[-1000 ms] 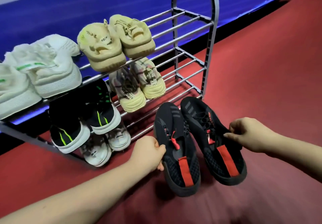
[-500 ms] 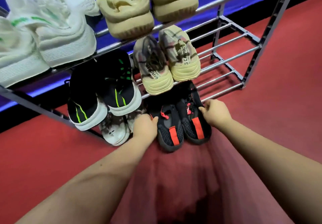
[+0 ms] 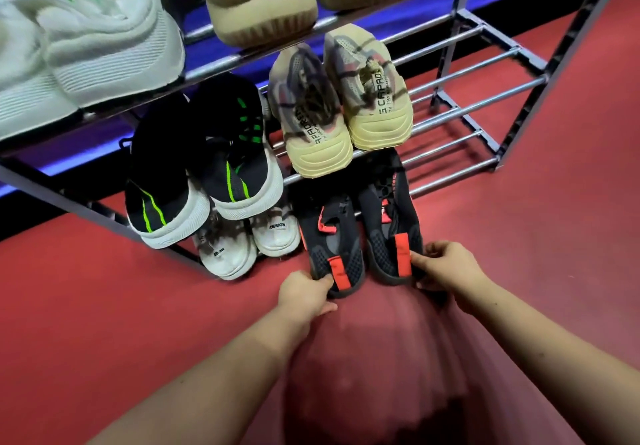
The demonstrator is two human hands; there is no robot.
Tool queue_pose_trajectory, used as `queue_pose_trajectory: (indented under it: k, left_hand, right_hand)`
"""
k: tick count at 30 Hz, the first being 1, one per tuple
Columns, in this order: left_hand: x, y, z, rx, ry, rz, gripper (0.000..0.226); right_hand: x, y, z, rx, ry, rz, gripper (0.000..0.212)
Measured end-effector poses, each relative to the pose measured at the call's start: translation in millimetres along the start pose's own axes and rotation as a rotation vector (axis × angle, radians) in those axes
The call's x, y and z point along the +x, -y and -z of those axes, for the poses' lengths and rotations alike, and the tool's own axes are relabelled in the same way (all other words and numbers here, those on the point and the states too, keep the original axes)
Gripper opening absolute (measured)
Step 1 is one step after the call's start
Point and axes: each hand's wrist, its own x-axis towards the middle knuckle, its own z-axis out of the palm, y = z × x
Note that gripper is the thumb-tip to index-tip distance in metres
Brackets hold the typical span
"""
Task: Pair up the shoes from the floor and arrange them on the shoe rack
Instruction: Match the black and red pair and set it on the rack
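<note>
- Red floor (image 3: 104, 306) under the shoe rack (image 3: 467, 111); black shoes (image 3: 332, 244) on its bottom tier.
- Left hand (image 3: 304, 297) pinches one heel, right hand (image 3: 446, 268) the other.
- Beige sneakers (image 3: 315, 133) at 12 o'clock hide their toes.

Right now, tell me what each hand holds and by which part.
The left hand grips the left black shoe by its heel; the right hand grips the right black shoe by its heel.
</note>
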Motion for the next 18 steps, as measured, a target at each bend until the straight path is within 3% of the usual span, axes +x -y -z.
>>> queue_pose_trajectory:
  k: [3,8,12,15,18]
  left_hand:
    - [0.0,1.7,-4.3,-0.147,-0.028,-0.020,0.022]
    - [-0.2,-21.8,-0.8,-0.264,-0.058,-0.097,0.015]
    - [11.9,-54.3,6.3,-0.316,-0.120,-0.132,0.013]
    - [18.3,-66.3,1.4,-0.419,-0.163,-0.075,0.013]
    - [18.1,-67.6,-6.8,-0.490,-0.226,-0.010,0.021]
  right_hand:
    - [-1.2,-3.2,-4.1,0.154,0.034,-0.041,0.024]
    - [5.3,13.3,-7.4,0.135,-0.059,0.070,0.013]
    - [27.9,53.3,0.0,-0.006,-0.152,0.160,0.029]
    - [39.7,85.7,0.8,-0.202,-0.172,0.228,0.022]
    - [45.3,93.1,-7.5,-0.280,-0.181,0.220,0.030]
